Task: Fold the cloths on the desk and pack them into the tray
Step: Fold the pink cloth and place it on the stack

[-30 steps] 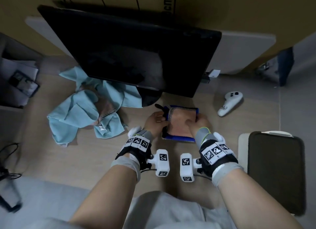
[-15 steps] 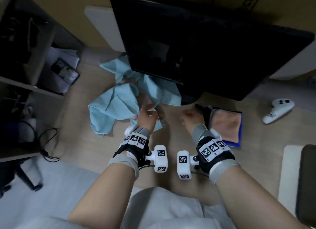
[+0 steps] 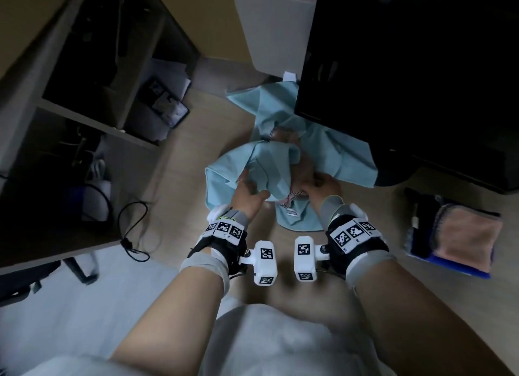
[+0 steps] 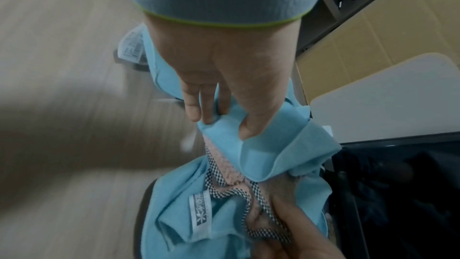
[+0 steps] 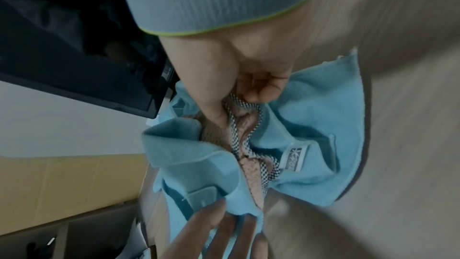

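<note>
A crumpled light blue cloth [image 3: 280, 165] lies on the desk partly under the monitor, with a pink cloth [image 3: 295, 197] with a checkered border tangled inside it. My left hand [image 3: 248, 187] pinches a fold of the blue cloth [image 4: 263, 157] between thumb and fingers [image 4: 194, 113]. My right hand [image 3: 320, 183] pinches the checkered edge of the pink cloth [image 5: 246, 131] between thumb and curled fingers [image 5: 259, 94]. At the right, the blue tray [image 3: 449, 267] holds a folded pink cloth [image 3: 466, 240] on top of a dark one.
A black monitor [image 3: 421, 66] overhangs the back of the cloth pile. A dark shelf unit [image 3: 84, 122] stands to the left, with a looped cable [image 3: 132, 229] by its foot. A white board [image 3: 275, 30] leans at the back.
Both hands left the folded pink cloth on the tray and moved left to the cloth pile. The left hand took hold of the blue cloth, the right the pink one. The view swung left.
</note>
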A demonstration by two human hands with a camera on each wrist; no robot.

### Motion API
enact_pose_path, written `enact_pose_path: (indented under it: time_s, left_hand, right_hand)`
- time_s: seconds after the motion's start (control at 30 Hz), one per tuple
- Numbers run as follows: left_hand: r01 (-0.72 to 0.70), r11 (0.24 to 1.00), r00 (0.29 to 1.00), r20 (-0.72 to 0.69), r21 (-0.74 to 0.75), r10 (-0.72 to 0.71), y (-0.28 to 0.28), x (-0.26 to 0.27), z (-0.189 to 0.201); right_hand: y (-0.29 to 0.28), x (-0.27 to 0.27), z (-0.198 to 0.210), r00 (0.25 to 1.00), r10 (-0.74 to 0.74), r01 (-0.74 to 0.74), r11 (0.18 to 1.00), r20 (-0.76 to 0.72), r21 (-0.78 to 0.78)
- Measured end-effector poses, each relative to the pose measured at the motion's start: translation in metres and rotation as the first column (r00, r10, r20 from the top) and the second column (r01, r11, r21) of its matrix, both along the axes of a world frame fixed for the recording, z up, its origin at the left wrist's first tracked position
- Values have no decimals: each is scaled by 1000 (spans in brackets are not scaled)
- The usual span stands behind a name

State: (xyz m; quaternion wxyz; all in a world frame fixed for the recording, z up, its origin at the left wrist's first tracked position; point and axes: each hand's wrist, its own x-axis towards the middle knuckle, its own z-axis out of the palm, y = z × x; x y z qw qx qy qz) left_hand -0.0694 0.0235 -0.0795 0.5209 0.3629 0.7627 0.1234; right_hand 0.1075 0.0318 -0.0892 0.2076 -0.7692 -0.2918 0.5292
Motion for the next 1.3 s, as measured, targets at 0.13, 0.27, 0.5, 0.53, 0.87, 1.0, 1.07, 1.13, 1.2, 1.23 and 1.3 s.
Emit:
enact_pose_path:
  time_s: [0.13, 0.27, 0.5, 0.53, 0.87, 1.0, 1.07, 1.13, 1.2, 1.23, 1.3]
  left_hand:
    - [-1, 1000, 1000, -15, 0, 1, 11, 4, -5]
    - [-107, 994, 991, -86, -31, 104, 15, 15, 1]
    - [-109, 993, 991, -74, 47, 112, 8, 42, 28]
    - [-91, 993, 993, -68, 79, 96, 5, 46, 31]
    - [271, 841, 953, -9, 468, -302, -42, 106, 99]
    - [299, 807, 900, 131, 509, -415, -74, 154, 126]
    - [175, 832, 911, 235, 527, -340, -96, 178, 138]
    - [96, 855, 923, 277, 511, -269, -107, 187, 143]
    - [57, 861, 929, 289, 505, -231, -121, 197, 143]
    - [46, 861, 931, 290, 506, -221, -129, 203, 143]
    - [72, 860, 934, 269, 506, -237, -145, 216, 149]
  right_hand:
    - [2, 7, 11, 995, 82, -83, 997, 60, 10]
    - [0, 15, 32, 1000, 9, -9, 997, 11, 73]
    - [-11, 34, 90, 978, -147, 179, 954, -148, 239]
    - [-15, 37, 96, 975, -154, 194, 944, -163, 267]
    - [-75, 84, 145, 968, -152, 230, 853, -198, 469]
    - [-105, 117, 166, 966, -162, 244, 822, -201, 514]
    - [-127, 142, 170, 968, -183, 247, 797, -170, 552]
    - [-141, 156, 171, 972, -193, 233, 793, -130, 563]
    - [-160, 170, 173, 960, -224, 278, 790, -166, 547]
    - [-171, 179, 172, 954, -248, 301, 785, -170, 541]
    - [-193, 193, 172, 955, -257, 294, 778, -145, 555]
